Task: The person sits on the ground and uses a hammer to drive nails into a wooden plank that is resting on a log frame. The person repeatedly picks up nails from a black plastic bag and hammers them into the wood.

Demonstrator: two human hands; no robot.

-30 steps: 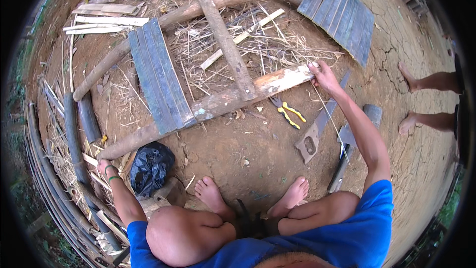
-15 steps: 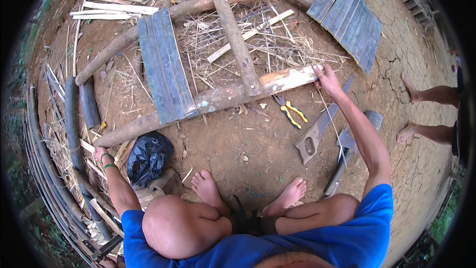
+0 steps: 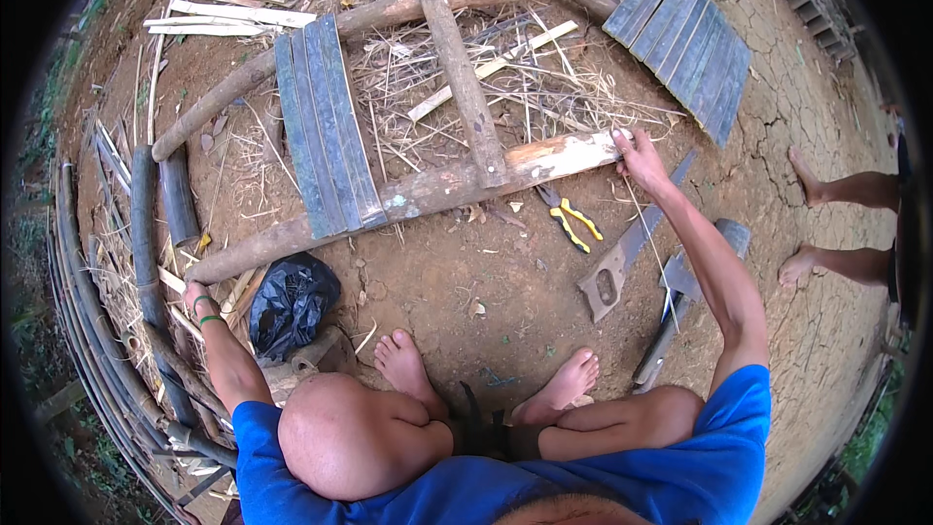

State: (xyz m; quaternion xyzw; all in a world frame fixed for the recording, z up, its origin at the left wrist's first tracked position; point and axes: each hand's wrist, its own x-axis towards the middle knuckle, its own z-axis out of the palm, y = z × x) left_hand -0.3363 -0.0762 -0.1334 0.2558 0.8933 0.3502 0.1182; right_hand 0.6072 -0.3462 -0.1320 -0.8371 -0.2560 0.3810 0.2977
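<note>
A peeled, partly pale wooden pole (image 3: 437, 192) lies slantwise across the ground before me, one side of a ladder-like wooden frame. At its left end my left hand (image 3: 197, 299), with a green band at the wrist, is closed on the tip. My right hand (image 3: 639, 159) grips the opposite end, thumb on top and fingers partly hidden below. A crosspiece (image 3: 461, 83) joins this pole to a far pole (image 3: 233, 87). Dark split-bamboo slats (image 3: 326, 126) span both poles left of the crosspiece.
Yellow-handled pliers (image 3: 570, 219), a handsaw (image 3: 612, 277) and a long-handled blade (image 3: 671, 316) lie at right. A black plastic bag (image 3: 293, 306) sits by my left knee. Another slat panel (image 3: 680, 49) rests far right, near another person's feet (image 3: 802, 262). Bamboo poles (image 3: 146, 224) line the left.
The view has shifted very slightly, most noticeably at the left. Both hands keep their hold on the pole's ends, and the tools lie where they were.
</note>
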